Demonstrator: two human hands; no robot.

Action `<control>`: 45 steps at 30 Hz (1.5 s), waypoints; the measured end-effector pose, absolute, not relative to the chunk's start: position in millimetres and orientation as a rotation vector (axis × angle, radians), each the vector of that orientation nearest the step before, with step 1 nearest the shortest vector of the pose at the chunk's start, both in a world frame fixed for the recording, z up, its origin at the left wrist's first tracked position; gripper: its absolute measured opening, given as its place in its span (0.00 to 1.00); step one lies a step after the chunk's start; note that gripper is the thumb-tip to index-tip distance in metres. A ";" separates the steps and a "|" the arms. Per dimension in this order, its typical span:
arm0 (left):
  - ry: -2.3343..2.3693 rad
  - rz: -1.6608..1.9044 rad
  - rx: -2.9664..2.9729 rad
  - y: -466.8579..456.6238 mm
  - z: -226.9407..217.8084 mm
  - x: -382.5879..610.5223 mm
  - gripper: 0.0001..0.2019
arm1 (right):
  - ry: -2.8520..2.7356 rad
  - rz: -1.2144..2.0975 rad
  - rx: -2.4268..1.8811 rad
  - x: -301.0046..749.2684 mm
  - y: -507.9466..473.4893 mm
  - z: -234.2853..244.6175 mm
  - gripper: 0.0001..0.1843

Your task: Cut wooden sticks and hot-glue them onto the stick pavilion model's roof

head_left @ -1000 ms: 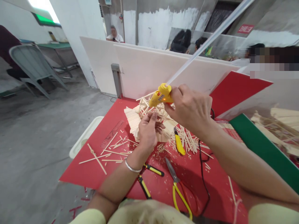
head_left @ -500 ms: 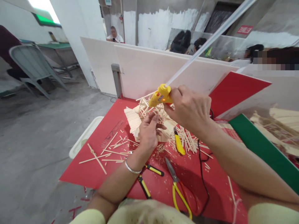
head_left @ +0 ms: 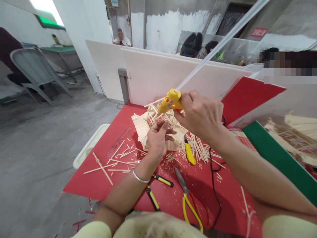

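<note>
My right hand [head_left: 201,112] is closed round the handle of a yellow hot glue gun [head_left: 172,100], whose small orange light is lit. A long pale glue stick [head_left: 218,48] sticks up and back from the gun. Its nozzle points down at a model of thin wooden sticks [head_left: 141,127] on the table. In front of that model my left hand [head_left: 158,137] has thumb and forefinger pinched together, the other fingers curled loosely. What lies in the pinch, if anything, is too small to make out. The hand and gun hide part of the model.
On the red tabletop [head_left: 99,183] lie scattered loose sticks [head_left: 200,148], a yellow utility knife [head_left: 190,153], two black-and-yellow cutters [head_left: 163,180] and scissors [head_left: 184,185]. A black cord [head_left: 213,178] runs at right, beside a green board [head_left: 279,162]. White panels [head_left: 153,71] stand behind.
</note>
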State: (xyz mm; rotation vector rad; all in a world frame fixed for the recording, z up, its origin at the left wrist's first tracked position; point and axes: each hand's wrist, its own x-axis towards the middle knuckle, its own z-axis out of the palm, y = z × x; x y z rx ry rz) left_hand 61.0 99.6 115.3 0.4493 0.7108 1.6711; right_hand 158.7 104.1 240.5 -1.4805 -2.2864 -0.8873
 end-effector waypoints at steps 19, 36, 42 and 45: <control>0.793 1.705 0.487 110.5 110.9 58.5 0.18 | -2.266 -0.876 -1.475 161.5 104.6 241.0 0.20; 0.815 1.725 0.520 110.7 111.4 58.6 0.18 | -2.220 -0.911 -1.529 171.0 101.9 240.8 0.20; 0.811 1.739 0.499 109.4 114.9 58.2 0.15 | -2.189 -0.954 -1.575 189.8 99.2 238.4 0.20; 0.821 1.745 0.472 109.0 116.2 59.1 0.16 | -2.177 -1.032 -1.554 196.6 98.2 237.4 0.19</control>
